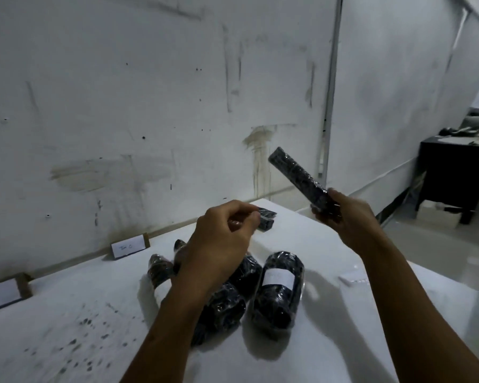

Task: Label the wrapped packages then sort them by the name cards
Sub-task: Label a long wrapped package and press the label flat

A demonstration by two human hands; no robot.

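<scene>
My right hand grips the lower end of a long black wrapped package, raised and tilted up to the left above the white table. My left hand hovers over the pile with its fingers curled; whether it pinches anything is unclear. Below it lie several black wrapped packages. One package carries a white label, another lies to the left. A small package sits by the far edge. Two name cards stand along the wall.
A stained white wall runs just behind the table. A white slip lies on the table at right. Dark specks mark the table's near left. A dark side table with clutter stands far right, beyond the table's edge.
</scene>
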